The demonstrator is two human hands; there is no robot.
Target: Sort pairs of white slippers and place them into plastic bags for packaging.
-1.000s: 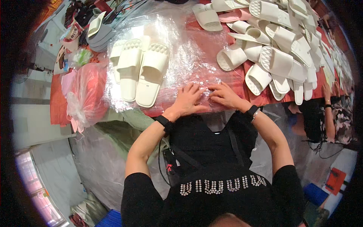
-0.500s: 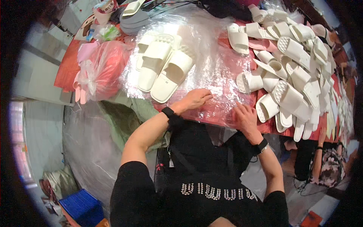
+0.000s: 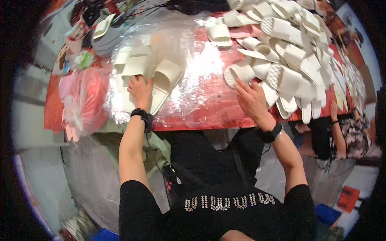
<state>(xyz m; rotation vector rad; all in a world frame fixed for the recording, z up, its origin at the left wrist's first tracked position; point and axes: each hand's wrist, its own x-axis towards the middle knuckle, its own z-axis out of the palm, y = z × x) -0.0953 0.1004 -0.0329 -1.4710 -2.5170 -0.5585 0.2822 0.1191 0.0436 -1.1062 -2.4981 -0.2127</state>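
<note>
A pair of white slippers, the left slipper (image 3: 138, 60) and the right slipper (image 3: 168, 75), lies on a shiny clear plastic sheet (image 3: 193, 90), toes pointing away from me. My left hand (image 3: 140, 91) reaches over the left one, fingers bent and apart at the edge of its strap. It is open as far as the blur shows. To the right, my right hand (image 3: 252, 99) is open, its fingertips at the near edge of a white slipper (image 3: 239, 74) from the heaped slippers (image 3: 289, 78). Whether they touch it I cannot tell.
A clear bag of pink slippers (image 3: 86, 100) lies on the left of the red table (image 3: 209, 120). Grey rounded pieces (image 3: 106, 40) stand behind it. Another person's arm (image 3: 338, 134) shows at the right. Green cloth (image 3: 161, 150) hangs below the table edge.
Both hands have left the plastic at the table's front. My left hand has moved onto the pair of slippers, my right to the heap. The view has shifted and turned right.
</note>
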